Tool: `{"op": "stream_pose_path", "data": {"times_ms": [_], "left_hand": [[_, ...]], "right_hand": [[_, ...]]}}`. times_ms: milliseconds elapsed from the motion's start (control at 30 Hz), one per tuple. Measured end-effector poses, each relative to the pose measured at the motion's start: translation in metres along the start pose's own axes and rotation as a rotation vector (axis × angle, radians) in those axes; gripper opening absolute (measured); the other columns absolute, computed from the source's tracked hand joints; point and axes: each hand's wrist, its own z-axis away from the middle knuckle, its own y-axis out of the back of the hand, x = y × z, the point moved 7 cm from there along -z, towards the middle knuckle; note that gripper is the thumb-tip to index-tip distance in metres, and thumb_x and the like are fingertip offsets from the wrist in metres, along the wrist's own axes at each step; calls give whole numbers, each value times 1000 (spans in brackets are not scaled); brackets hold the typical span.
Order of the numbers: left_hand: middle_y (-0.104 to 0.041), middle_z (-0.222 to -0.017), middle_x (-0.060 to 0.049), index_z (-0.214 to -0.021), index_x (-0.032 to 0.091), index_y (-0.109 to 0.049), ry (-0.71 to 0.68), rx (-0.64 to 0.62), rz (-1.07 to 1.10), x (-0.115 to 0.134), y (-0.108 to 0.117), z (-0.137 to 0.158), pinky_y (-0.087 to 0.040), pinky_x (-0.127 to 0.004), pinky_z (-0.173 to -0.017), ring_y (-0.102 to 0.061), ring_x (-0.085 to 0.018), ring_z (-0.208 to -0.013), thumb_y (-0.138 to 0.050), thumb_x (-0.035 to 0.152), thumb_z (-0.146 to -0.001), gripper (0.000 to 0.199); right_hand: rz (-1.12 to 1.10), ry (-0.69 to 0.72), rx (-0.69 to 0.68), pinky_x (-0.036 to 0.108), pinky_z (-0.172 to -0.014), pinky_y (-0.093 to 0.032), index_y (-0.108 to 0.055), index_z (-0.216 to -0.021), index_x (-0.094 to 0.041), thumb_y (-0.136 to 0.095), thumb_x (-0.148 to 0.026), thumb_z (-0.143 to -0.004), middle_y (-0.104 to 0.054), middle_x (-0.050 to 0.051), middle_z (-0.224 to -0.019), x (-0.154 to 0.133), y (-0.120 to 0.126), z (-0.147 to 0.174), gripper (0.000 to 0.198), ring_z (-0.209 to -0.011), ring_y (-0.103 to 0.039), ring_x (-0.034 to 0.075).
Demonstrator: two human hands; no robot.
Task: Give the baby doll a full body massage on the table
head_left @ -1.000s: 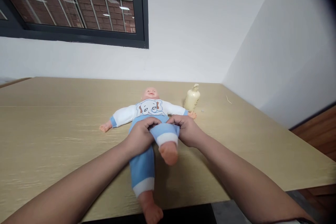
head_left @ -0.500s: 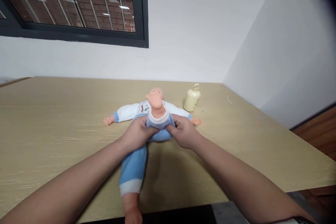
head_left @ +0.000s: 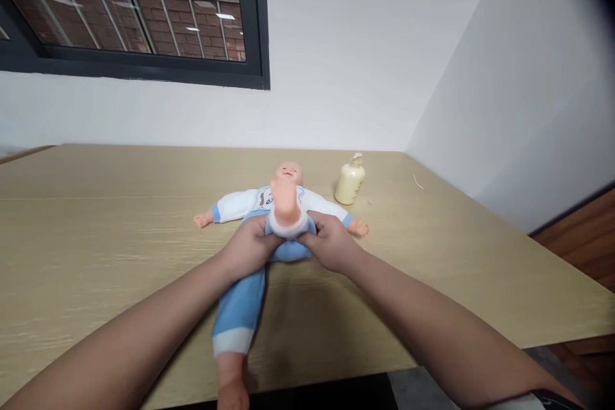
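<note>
A baby doll (head_left: 239,307) in a white top and blue trousers lies on its back on the table, arms spread and head at the far end. One of its legs is raised toward me, the bare foot (head_left: 285,200) pointing up from a white cuff. My left hand (head_left: 250,245) grips this raised leg from the left, thumb on the near side. From the right, my right hand (head_left: 331,242) grips the same leg, its thumb close to the other. The fingers behind the leg are partly hidden. The doll's other leg stretches to the table's front edge.
A cream pump bottle (head_left: 350,182) stands beyond the doll's arm on the right. A thin white strip (head_left: 418,182) lies farther right on the wooden table (head_left: 120,224). Behind the table are white walls and a barred window (head_left: 144,6).
The raised foot has tilted slightly, so the doll's face shows more above it. Its outstretched leg has shifted a little left. Both hands keep hold of the raised leg.
</note>
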Motion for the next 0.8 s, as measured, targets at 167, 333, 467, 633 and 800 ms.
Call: {"op": "stream_pose_path", "data": {"times_ms": [167,333,467,633,800], "left_hand": [[-66,-71,0,-68,18,-60,13,14,13,2,-2,1,-50,-31,-72,-60,-18,-72,-63,21,-71,5],[-64,-69,2,-70,18,-62,36,17,14,2,-2,4,-48,-28,-66,-57,-16,-67,-64,17,-65,6],[-71,-79,-3,-78,17,-69,45,-26,64,-4,-2,0,-51,-32,-72,-64,-22,-78,-65,25,-72,11],[-71,-78,-3,-81,15,-67,86,4,77,-8,-2,-1,-50,-32,-70,-63,-21,-74,-66,30,-76,16],[-65,-67,0,-65,17,-58,67,49,65,2,-1,3,-47,-28,-65,-57,-16,-65,-67,17,-63,9]], "right_hand": [[-1,41,-17,29,-73,-45,-66,-85,-20,-57,-19,-79,-67,0,-84,-7,-2,5,11,-79,-58,17],[-89,-1,25,27,-69,-45,-64,-81,-20,-63,-15,-68,-65,-1,-81,1,-2,2,15,-75,-58,16],[-5,-4,32,26,-66,-44,-62,-76,-19,-57,-16,-75,-62,-3,-74,5,-2,-1,6,-73,-57,16],[58,-40,30,31,-70,-47,-65,-82,-19,-58,-30,-86,-67,2,-81,8,-4,2,13,-78,-61,20],[-97,-42,29,26,-63,-45,-59,-76,-19,-61,-17,-71,-62,-2,-74,7,-9,0,5,-69,-55,15]]}}
